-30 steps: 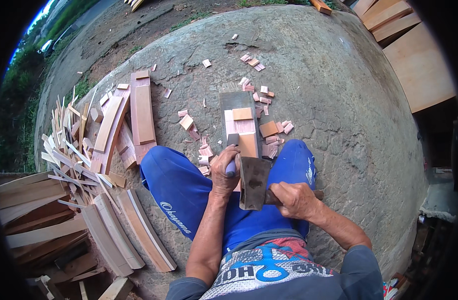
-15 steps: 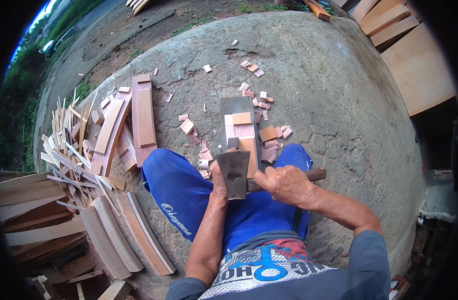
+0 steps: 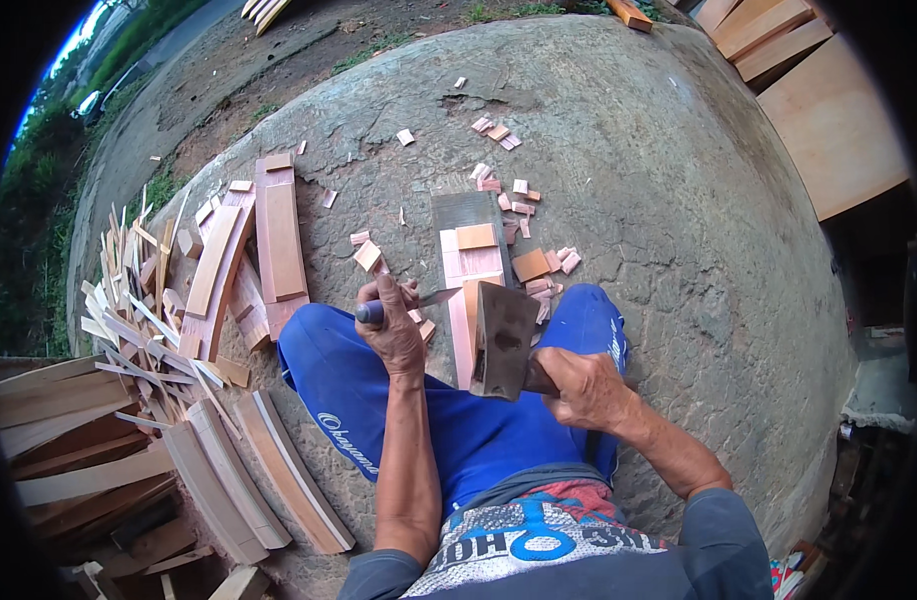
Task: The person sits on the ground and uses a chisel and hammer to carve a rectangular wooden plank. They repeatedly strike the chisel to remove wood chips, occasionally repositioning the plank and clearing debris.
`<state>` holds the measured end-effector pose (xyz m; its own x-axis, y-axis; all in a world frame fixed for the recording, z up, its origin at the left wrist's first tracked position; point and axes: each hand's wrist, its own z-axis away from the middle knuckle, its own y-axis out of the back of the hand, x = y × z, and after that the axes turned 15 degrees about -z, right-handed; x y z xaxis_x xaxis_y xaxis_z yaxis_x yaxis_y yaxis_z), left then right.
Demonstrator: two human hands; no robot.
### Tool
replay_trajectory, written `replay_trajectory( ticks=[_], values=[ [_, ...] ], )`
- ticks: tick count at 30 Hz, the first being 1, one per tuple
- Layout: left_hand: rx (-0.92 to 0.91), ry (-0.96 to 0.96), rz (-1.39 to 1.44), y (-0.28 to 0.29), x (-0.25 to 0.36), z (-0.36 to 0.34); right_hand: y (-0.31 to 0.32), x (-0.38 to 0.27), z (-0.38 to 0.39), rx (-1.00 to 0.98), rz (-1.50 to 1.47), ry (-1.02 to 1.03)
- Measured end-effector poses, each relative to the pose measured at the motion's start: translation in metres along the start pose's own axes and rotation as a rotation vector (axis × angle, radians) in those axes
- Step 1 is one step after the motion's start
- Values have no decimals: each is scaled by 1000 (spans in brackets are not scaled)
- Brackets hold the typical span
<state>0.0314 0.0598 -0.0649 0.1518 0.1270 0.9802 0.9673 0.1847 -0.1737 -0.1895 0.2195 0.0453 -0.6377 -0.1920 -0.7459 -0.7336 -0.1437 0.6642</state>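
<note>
Nearest, a patterned shirt (image 3: 539, 545) and blue trousers (image 3: 334, 365) are seen, the knees set apart on the concrete ground (image 3: 709, 260). Between them and slightly to the right, the wooden handle of a hammer (image 3: 504, 345) is gripped by the right hand (image 3: 587, 388), its fingers closed around it. The broad dark hammer head is held above the near end of the workpiece (image 3: 457, 330), so that the near right corner is covered. The handle of a chisel (image 3: 370, 312) is pinched in the curled fingers of the left hand (image 3: 394, 330); its blade is pointed rightward at the workpiece's left edge, though whether contact is made cannot be told.

The pinkish workpiece is laid lengthwise on a grey board (image 3: 469, 208), whose far edge is left uncovered. Tan raised patches are shown on the workpiece, with a pink stretch between them. Small wood chips (image 3: 530, 265) are scattered along both sides of the board. Toward the left edge of the ground, curved wood pieces (image 3: 291, 475), a heap of thin slats (image 3: 144, 330) and pink planks (image 3: 284, 240) are gathered. Beyond the ground's far right edge, a wide wooden panel (image 3: 834, 130) is seen.
</note>
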Motion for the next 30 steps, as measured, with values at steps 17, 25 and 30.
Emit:
replay_trajectory(
  ticks=[17,25,30],
  values=[
    [-566,35,-330,-119,-10,-90,32,19,8,456,-526,-425],
    [-558,-257,-482,-126,-1,-72,31,25,5,381,-514,-453],
    [-564,-266,-507,-128,-6,-65,37,24,-19,365,-403,-242]
  ],
)
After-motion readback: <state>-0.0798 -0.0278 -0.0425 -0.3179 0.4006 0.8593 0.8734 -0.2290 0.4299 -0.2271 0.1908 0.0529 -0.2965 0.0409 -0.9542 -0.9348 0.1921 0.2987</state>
